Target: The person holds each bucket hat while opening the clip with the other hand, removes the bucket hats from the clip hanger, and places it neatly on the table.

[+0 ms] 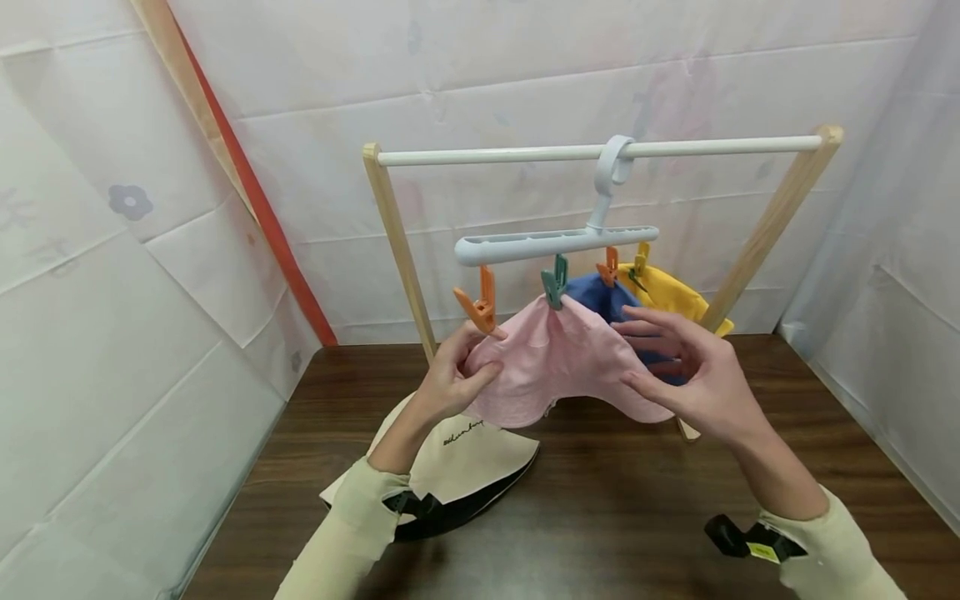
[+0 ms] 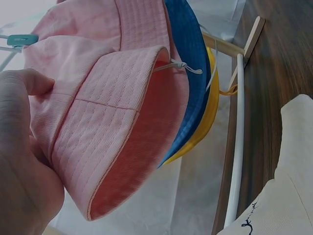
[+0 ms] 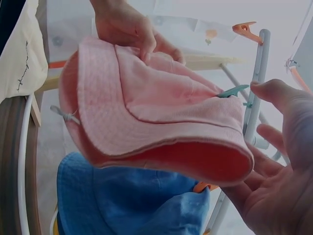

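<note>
A pink bucket hat [image 1: 551, 362] hangs by its crown from a green clothespin [image 1: 555, 283] on a pale blue clip hanger [image 1: 525, 247]. My left hand [image 1: 455, 377] pinches the hat's left side, thumb in front and fingers partly hidden by the cloth; the left wrist view shows the thumb on the pink fabric [image 2: 63, 73]. On the other side, my right hand [image 1: 701, 375] is spread at the brim, its thumb apart from the fingers. Some right fingertips reach behind the brim in the right wrist view. Above the left hand, an orange clothespin [image 1: 480, 307] hangs without a hat.
Behind the pink hat hang a blue hat [image 1: 596, 293] and a yellow hat [image 1: 667, 292], each clipped to the hanger. A white rod [image 1: 495, 156] with wooden legs [image 1: 772, 225] carries the hanger. On the brown table [image 1: 615, 517] lies a cream hat [image 1: 480, 467] with dark lettering.
</note>
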### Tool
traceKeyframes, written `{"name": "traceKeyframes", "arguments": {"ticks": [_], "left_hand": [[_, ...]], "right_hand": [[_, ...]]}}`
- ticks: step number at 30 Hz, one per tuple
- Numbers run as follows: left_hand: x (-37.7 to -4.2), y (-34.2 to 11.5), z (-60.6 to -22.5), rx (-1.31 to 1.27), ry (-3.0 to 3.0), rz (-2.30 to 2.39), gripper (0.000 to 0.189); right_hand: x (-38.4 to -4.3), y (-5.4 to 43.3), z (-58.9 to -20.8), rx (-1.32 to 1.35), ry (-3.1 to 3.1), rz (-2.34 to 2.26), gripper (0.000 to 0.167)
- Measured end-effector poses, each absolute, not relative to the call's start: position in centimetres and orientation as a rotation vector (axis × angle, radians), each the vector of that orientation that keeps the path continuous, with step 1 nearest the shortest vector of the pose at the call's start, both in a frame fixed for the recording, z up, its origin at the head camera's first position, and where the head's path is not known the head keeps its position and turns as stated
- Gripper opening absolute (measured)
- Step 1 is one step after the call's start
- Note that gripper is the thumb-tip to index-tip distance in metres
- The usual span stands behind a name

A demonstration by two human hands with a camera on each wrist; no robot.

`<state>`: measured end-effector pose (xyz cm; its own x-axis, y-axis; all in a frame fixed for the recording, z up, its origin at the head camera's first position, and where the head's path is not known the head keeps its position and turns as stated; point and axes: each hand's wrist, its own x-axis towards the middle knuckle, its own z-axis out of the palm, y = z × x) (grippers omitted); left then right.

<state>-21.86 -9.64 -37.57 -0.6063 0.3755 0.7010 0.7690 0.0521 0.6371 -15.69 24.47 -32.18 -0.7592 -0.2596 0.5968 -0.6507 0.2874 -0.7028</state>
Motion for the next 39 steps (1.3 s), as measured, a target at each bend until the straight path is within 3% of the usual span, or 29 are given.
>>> {"name": "traceKeyframes", "arguments": {"ticks": [39], "left_hand": [[-21.8, -9.5, -37.7, -1.146, -1.982, -1.536, 0.035]], "right_hand": [[-16.9, 21.4, -28.4, 0.608, -2.234, 1.648, 0.068]]}}
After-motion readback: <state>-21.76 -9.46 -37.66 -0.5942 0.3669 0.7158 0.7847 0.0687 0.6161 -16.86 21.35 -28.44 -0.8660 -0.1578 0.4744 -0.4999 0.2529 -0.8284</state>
